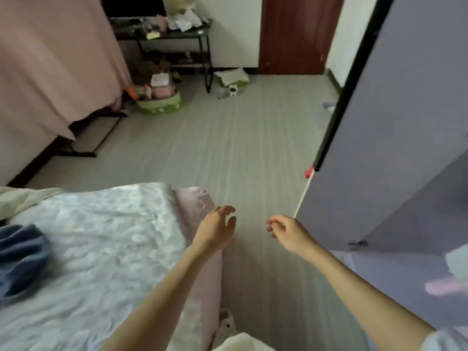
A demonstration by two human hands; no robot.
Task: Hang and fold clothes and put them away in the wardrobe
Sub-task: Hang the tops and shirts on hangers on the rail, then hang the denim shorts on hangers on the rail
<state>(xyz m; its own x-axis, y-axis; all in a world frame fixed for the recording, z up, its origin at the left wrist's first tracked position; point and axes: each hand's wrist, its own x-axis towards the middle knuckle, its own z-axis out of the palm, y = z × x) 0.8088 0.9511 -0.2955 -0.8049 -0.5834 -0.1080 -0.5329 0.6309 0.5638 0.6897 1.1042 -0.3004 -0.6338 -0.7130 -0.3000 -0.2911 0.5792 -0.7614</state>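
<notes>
My left hand [216, 229] hangs in the air over the bed's corner, fingers loosely spread, holding nothing. My right hand [288, 231] floats over the floor beside it, fingers loosely curled and empty. A blue garment [21, 259] lies crumpled on the bed [101, 249] at the far left, well away from both hands. The purple fabric wardrobe [405, 148] stands at the right, its flap edge close to my right hand. Some pale and pink cloth [453, 274] shows low in the wardrobe at the right edge.
Grey striped floor [240, 148] stretches ahead. A pink curtain [50, 59] hangs at the left. A black shelf rack [177, 34] with clutter, a green basket [159, 102] and a brown door [296, 34] stand at the back.
</notes>
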